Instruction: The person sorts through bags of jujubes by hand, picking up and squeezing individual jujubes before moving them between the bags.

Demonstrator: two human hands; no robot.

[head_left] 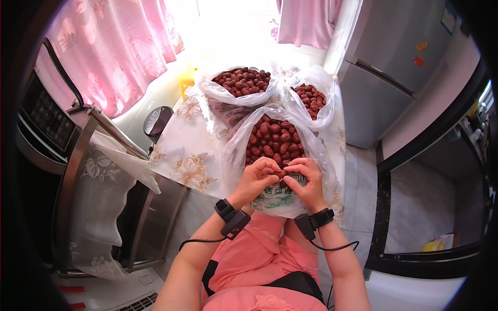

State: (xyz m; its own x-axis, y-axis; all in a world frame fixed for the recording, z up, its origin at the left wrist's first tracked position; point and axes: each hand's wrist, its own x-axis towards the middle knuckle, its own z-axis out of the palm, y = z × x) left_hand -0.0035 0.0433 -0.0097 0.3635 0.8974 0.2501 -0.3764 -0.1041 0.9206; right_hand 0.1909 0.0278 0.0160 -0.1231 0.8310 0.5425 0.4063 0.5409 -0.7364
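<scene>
Between the fingertips of my left hand and my right hand is a dark red dried jujube, pinched by both at once. Both hands are closed, over the near edge of a clear plastic bag filled with jujubes. Green printing shows on the bag just below my fingers. Behind it stands a second open bag heaped with jujubes. To the right of that, a smaller white bag holds more jujubes.
The bags rest on a table with a flowered cloth. A grey refrigerator stands to the right rear. At left are a dark appliance and a lace cover. A round-topped bin and a yellow stool are beyond.
</scene>
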